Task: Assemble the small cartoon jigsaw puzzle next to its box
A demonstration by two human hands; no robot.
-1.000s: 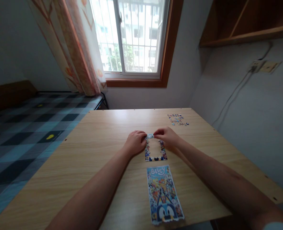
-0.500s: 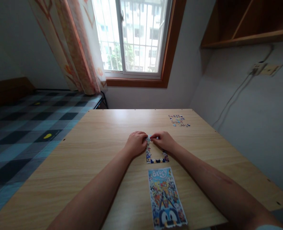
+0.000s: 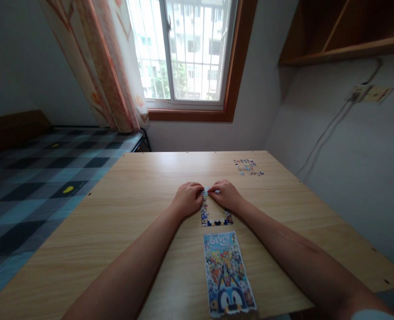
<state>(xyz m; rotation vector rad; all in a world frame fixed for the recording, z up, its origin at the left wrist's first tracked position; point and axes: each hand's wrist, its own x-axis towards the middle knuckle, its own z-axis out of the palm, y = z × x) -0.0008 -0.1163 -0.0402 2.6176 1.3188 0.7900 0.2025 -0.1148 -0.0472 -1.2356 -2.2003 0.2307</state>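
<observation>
A small jigsaw frame (image 3: pixel 216 218), only its coloured border joined, lies on the wooden table (image 3: pixel 143 195). My left hand (image 3: pixel 186 198) rests at the frame's upper left corner with fingers curled and pressed on the top edge pieces. My right hand (image 3: pixel 226 194) lies over the upper right part, fingertips pinched against the same top edge, almost touching the left hand. What sits under the fingertips is too small to name. A printed picture card (image 3: pixel 228 274) with a blue cartoon dog lies just nearer me than the frame.
Several loose puzzle pieces (image 3: pixel 248 167) lie at the far right of the table. A bed with a checked blue cover (image 3: pixel 43 173) stands to the left. A window (image 3: pixel 183 53) with a curtain (image 3: pixel 106 71) is behind, a wall shelf (image 3: pixel 343 31) upper right.
My right hand has slid left along the frame's top edge until its fingertips meet the left hand. The left hand has stayed in place.
</observation>
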